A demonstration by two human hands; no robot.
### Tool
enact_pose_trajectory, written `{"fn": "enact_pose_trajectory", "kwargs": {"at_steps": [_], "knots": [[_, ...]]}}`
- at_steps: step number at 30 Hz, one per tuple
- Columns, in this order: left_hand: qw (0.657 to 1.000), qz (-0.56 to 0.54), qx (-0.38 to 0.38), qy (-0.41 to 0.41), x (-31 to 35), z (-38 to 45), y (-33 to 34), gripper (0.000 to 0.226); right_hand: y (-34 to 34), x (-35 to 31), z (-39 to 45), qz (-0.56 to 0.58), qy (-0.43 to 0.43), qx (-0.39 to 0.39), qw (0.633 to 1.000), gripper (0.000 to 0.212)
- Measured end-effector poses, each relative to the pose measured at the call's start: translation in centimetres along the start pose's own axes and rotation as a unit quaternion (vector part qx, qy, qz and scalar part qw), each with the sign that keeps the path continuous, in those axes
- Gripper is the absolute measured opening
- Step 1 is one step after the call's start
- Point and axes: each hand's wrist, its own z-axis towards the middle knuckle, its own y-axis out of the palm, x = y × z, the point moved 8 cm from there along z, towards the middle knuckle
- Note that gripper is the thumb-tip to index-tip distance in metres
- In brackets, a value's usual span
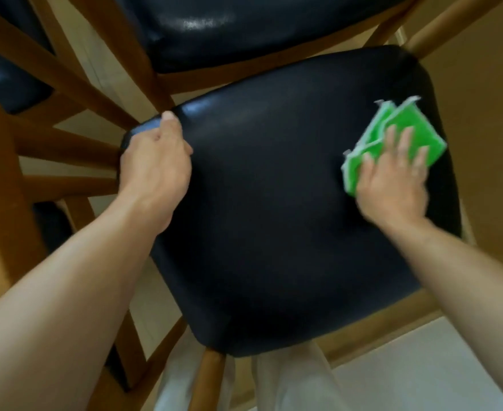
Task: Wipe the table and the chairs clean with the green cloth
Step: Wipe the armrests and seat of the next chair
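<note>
A chair with a glossy black padded seat (274,203) and a brown wooden frame fills the view below me. My right hand (392,179) lies flat, fingers straight and spread, pressing the folded green cloth (404,126) onto the seat near its right edge. The cloth has white trim and sticks out beyond my fingertips. My left hand (155,161) grips the seat's left corner, thumb on top and fingers curled under the edge, out of sight.
A second chair's black seat (214,28) stands just beyond, almost touching. Wooden chair rails and legs (66,149) crowd the left side. Pale floor (422,366) shows at the lower right, with my light trousers below the seat's near edge.
</note>
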Motion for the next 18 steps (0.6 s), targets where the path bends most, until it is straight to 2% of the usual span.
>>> {"fn": "enact_pose_trajectory", "kwargs": {"at_steps": [3,5,7,9,10,12,14,16,18], "knots": [[1.000,-0.019,-0.021,-0.006,0.0,-0.4,0.5,0.049,0.4,-0.9,-0.2,0.093,0.132,-0.015,0.987,0.062],[0.999,-0.029,-0.032,-0.015,-0.9,-0.7,0.8,0.048,0.8,-5.8,-1.6,0.111,0.123,-0.004,0.986,0.062],[0.999,-0.019,-0.029,-0.021,-1.9,-1.0,0.8,0.049,1.2,-12.2,-4.5,0.096,0.030,0.000,0.995,0.063],[0.999,-0.022,-0.013,-0.023,-2.5,-1.0,0.4,0.049,2.3,-18.3,-9.1,0.057,-0.124,-0.011,0.991,0.065],[0.999,-0.029,-0.009,-0.024,-2.7,-0.9,0.2,0.049,3.2,-20.8,-12.0,0.040,-0.216,-0.028,0.975,0.067],[0.999,-0.031,-0.011,-0.021,-2.8,-0.9,0.1,0.049,5.4,-22.6,-18.0,0.008,-0.388,-0.092,0.917,0.074],[0.999,-0.019,-0.026,-0.019,-2.9,-1.2,0.3,0.050,7.4,-20.5,-23.1,-0.042,-0.510,-0.172,0.842,0.075],[0.999,-0.008,-0.043,-0.021,-3.2,-1.7,0.7,0.051,8.4,-16.4,-26.1,-0.103,-0.567,-0.232,0.783,0.070],[0.997,0.001,-0.069,-0.031,-3.6,-2.8,1.4,0.052,8.2,-11.7,-26.9,-0.132,-0.588,-0.269,0.751,0.067]]}}
